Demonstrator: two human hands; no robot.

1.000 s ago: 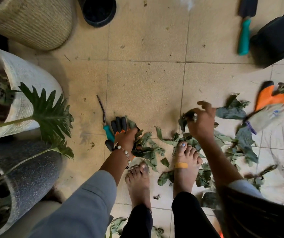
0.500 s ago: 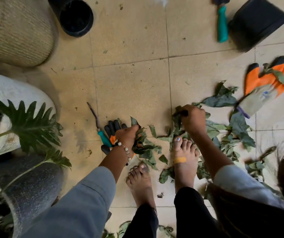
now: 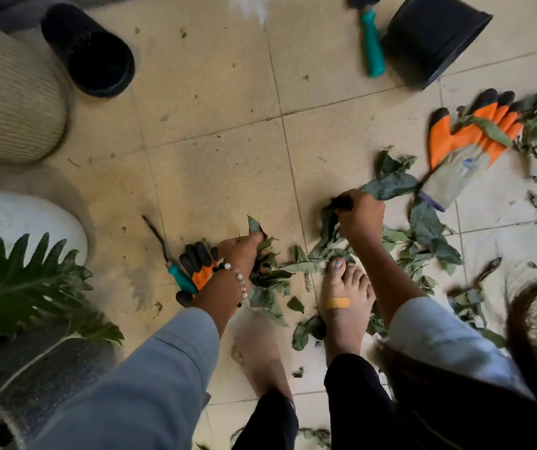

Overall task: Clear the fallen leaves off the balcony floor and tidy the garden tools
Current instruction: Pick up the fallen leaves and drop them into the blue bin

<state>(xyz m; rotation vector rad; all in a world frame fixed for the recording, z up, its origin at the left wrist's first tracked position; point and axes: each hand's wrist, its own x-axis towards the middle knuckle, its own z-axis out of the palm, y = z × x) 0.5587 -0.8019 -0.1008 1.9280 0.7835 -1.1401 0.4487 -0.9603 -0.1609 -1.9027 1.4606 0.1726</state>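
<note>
Both hands work at floor level so that leaves are gathered by the fistful. The left hand (image 3: 239, 251) has its fingers closed round a bunch of leaves (image 3: 268, 271), just right of the weeding tool (image 3: 176, 274) and the near glove (image 3: 200, 267) lying on the floor (image 3: 215, 177). The right hand (image 3: 361, 211), farther right of the weeding tool, grips a second clump, its fingers curled tight. More loose leaves (image 3: 429, 235) lie scattered beyond it, toward the far glove (image 3: 468, 141). Well beyond the weeding tool, a trowel (image 3: 371, 43) lies just beside a tipped black pot (image 3: 436, 40); judged from this layout, the tools are untidied.

Compared with half a second earlier, the right hand has lifted slightly farther from the foot (image 3: 346, 297); the left hand's grip is unchanged.
</note>
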